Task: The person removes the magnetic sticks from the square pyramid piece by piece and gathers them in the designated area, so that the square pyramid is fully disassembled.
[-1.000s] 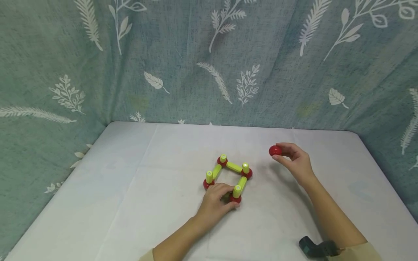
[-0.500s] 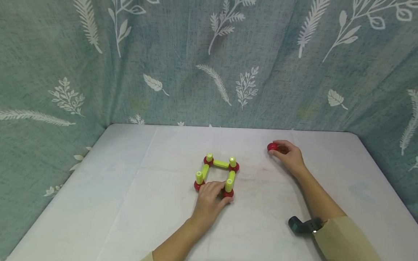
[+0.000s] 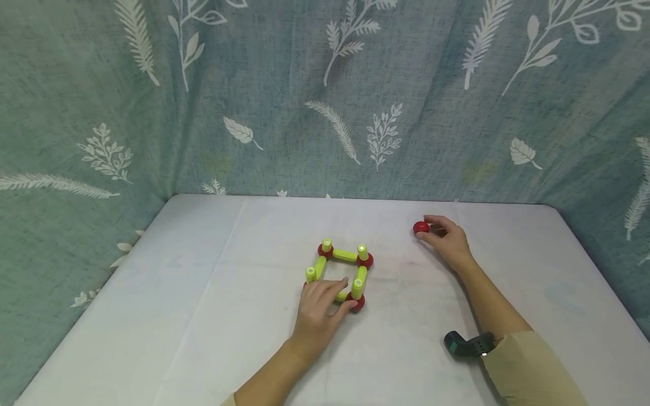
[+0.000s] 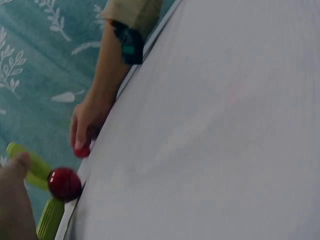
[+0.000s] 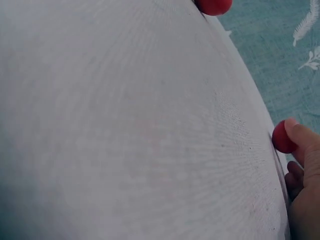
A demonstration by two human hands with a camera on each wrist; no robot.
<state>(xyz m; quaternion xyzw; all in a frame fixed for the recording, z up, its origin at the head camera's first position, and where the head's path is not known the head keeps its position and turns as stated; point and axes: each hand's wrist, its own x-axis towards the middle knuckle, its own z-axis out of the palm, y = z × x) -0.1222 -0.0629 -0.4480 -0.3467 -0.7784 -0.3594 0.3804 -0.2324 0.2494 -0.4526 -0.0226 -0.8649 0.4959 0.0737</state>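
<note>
Fingers of the left hand (image 3: 317, 316) are lying spread on the green-and-red rod frame (image 3: 339, 274); the right hand (image 3: 447, 241) is seemingly pinching a red ball (image 3: 420, 227) resting on the bench (image 3: 203, 316).

We see soft, even light across the white tabletop (image 3: 213, 316) in the head view, with only faint shadows under the forearms. No glare shows. Both wrist views are blurred and tilted; in them the tabletop fills most of the picture as a hazy, out-of-focus grey-white surface.
</note>
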